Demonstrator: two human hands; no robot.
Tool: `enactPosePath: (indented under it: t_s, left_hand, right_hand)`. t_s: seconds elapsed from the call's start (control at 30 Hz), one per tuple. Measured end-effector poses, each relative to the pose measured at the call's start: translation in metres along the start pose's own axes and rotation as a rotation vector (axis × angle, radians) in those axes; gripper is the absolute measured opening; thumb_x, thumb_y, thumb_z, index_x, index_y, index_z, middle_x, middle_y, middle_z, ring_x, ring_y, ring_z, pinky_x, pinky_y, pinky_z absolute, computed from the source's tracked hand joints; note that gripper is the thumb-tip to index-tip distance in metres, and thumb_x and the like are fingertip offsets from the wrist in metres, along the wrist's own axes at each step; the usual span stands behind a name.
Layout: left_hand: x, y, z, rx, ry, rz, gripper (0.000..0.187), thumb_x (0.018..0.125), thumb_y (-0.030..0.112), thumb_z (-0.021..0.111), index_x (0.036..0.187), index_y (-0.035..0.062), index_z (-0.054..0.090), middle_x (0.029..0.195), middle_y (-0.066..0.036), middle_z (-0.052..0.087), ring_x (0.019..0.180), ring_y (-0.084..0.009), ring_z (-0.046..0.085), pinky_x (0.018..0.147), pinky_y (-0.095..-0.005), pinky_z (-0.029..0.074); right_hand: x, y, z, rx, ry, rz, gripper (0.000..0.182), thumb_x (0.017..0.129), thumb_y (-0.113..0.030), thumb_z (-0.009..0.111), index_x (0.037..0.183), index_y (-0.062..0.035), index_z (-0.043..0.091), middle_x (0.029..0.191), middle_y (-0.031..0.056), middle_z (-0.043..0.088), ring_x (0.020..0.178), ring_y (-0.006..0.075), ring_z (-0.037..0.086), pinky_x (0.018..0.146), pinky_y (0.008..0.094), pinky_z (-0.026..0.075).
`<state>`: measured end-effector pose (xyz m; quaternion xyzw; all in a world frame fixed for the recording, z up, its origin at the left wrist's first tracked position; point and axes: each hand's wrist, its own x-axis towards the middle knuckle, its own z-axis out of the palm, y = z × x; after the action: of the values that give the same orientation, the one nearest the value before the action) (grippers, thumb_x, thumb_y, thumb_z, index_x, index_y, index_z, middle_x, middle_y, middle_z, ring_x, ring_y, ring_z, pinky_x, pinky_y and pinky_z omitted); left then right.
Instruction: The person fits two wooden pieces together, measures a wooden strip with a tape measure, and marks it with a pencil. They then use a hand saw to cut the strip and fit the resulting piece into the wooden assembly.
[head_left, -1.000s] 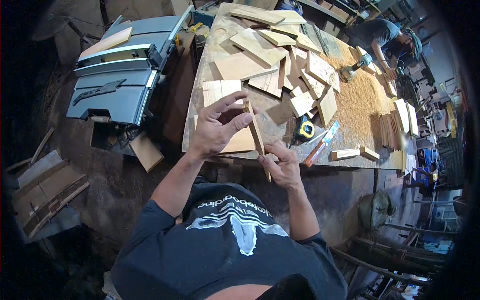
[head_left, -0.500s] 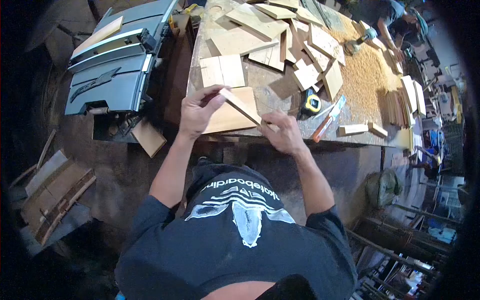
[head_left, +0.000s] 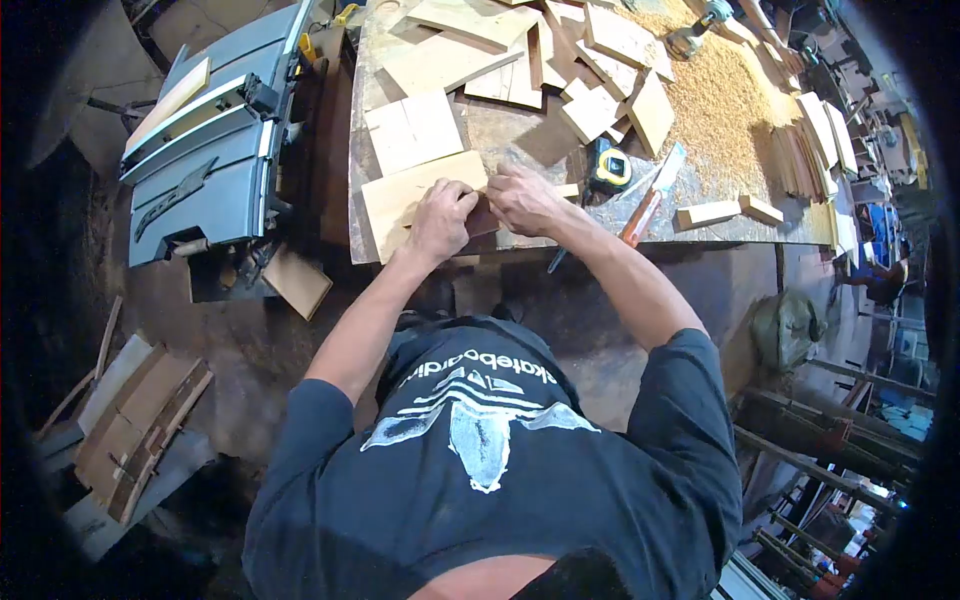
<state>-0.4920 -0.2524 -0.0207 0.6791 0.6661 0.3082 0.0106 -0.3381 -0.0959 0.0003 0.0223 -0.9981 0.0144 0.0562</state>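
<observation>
My left hand (head_left: 445,218) is closed, its fingers curled over the near part of a flat light board (head_left: 390,205) on the bench. Close beside it, my right hand (head_left: 525,202) pinches with bent fingers. Both hands are on a thin wooden strip (head_left: 568,190), mostly hidden beneath them; a pale end shows past the right hand. A squarer pale board (head_left: 414,132) lies just beyond. To the right are a black and yellow tape measure (head_left: 608,168) and a handsaw with an orange-brown handle (head_left: 643,218).
Cut wood pieces (head_left: 455,65) are heaped at the back of the workbench (head_left: 505,135). Sawdust (head_left: 725,110) covers its right part, near a power tool (head_left: 695,35). Two small blocks (head_left: 708,214) lie by the front edge. A grey table saw (head_left: 200,170) stands left.
Both hands have come closer together and lowered toward the bench. The strip, earlier raised and slanted between them, is now largely covered by the hands. The view has shifted slightly.
</observation>
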Motion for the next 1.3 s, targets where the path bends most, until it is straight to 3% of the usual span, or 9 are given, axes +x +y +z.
enactPosePath:
  t_s: [0.3, 0.5, 0.6, 0.7, 0.8, 1.03, 1.23, 1.3]
  left_hand:
    - [0.005, 0.0, 0.003, -0.005, -0.055, -0.022, 0.03, 0.071, 0.0, 0.067, 0.1, 0.0038, 0.075, 0.104, -0.014, 0.066, 0.1, -0.0356, 0.061, 0.088, -0.0425, 0.055]
    - [0.006, 0.002, 0.008, -0.129, -0.036, -0.149, 0.029, 0.074, 0.002, 0.072, 0.103, 0.0033, 0.076, 0.104, -0.015, 0.06, 0.099, -0.0349, 0.06, 0.085, -0.044, 0.053]
    - [0.006, -0.001, 0.009, -0.132, -0.006, -0.146, 0.029, 0.076, 0.008, 0.077, 0.104, 0.005, 0.077, 0.103, -0.014, 0.059, 0.098, -0.0338, 0.059, 0.086, -0.0445, 0.052]
    - [0.004, -0.004, 0.01, -0.149, -0.018, -0.167, 0.029, 0.076, 0.013, 0.081, 0.105, 0.0064, 0.079, 0.101, -0.014, 0.059, 0.098, -0.0332, 0.059, 0.087, -0.0451, 0.051]
    - [0.003, -0.007, 0.011, -0.148, -0.041, -0.186, 0.029, 0.077, 0.016, 0.082, 0.105, 0.0077, 0.08, 0.098, -0.013, 0.059, 0.097, -0.0327, 0.059, 0.086, -0.0445, 0.051]
    - [0.004, -0.005, 0.009, -0.111, -0.01, -0.134, 0.026, 0.082, 0.016, 0.081, 0.108, 0.0109, 0.081, 0.099, -0.011, 0.064, 0.094, -0.0311, 0.06, 0.084, -0.0425, 0.051]
    - [0.011, 0.009, 0.009, -0.062, 0.013, -0.171, 0.022, 0.086, 0.02, 0.079, 0.107, 0.0124, 0.082, 0.1, -0.008, 0.068, 0.092, -0.029, 0.061, 0.083, -0.0413, 0.052]
    - [0.009, 0.008, 0.01, -0.066, 0.0, -0.185, 0.021, 0.086, 0.024, 0.079, 0.104, 0.0134, 0.082, 0.098, -0.007, 0.067, 0.092, -0.0279, 0.06, 0.083, -0.0411, 0.051]
  right_hand:
    - [-0.006, 0.002, -0.012, 0.057, 0.053, 0.053, 0.017, 0.084, -0.021, 0.069, 0.086, -0.0057, 0.076, 0.1, 0.0109, 0.066, 0.106, 0.0296, 0.06, 0.1, 0.0409, 0.047]
    - [-0.02, 0.02, -0.003, 0.403, 0.131, 0.182, 0.032, 0.084, -0.03, 0.075, 0.108, -0.0081, 0.075, 0.11, 0.016, 0.065, 0.111, 0.0379, 0.061, 0.097, 0.0471, 0.051]
    - [-0.026, 0.022, 0.006, 0.574, 0.138, 0.25, 0.031, 0.086, -0.028, 0.073, 0.109, -0.0075, 0.076, 0.108, 0.0158, 0.067, 0.109, 0.0376, 0.063, 0.097, 0.047, 0.051]
    - [-0.028, 0.023, 0.015, 0.58, 0.187, 0.231, 0.031, 0.087, -0.02, 0.075, 0.114, -0.0053, 0.076, 0.108, 0.0159, 0.069, 0.105, 0.0373, 0.064, 0.096, 0.0468, 0.052]
    - [-0.027, 0.023, 0.017, 0.566, 0.21, 0.207, 0.027, 0.087, -0.018, 0.075, 0.11, -0.0044, 0.077, 0.106, 0.0144, 0.07, 0.104, 0.0361, 0.065, 0.094, 0.0461, 0.052]
    - [-0.026, 0.022, 0.016, 0.407, 0.231, 0.106, 0.025, 0.088, -0.019, 0.075, 0.108, -0.0057, 0.077, 0.106, 0.0113, 0.07, 0.105, 0.0328, 0.063, 0.094, 0.0442, 0.051]
    - [-0.041, 0.008, 0.002, 0.333, 0.245, 0.259, 0.025, 0.085, -0.017, 0.078, 0.108, -0.0075, 0.078, 0.107, 0.0104, 0.07, 0.106, 0.0333, 0.063, 0.094, 0.0467, 0.05]
    - [-0.068, -0.004, -0.013, 0.37, 0.625, 0.471, 0.026, 0.082, -0.013, 0.08, 0.108, -0.01, 0.079, 0.111, 0.0109, 0.071, 0.106, 0.0333, 0.064, 0.095, 0.0467, 0.05]
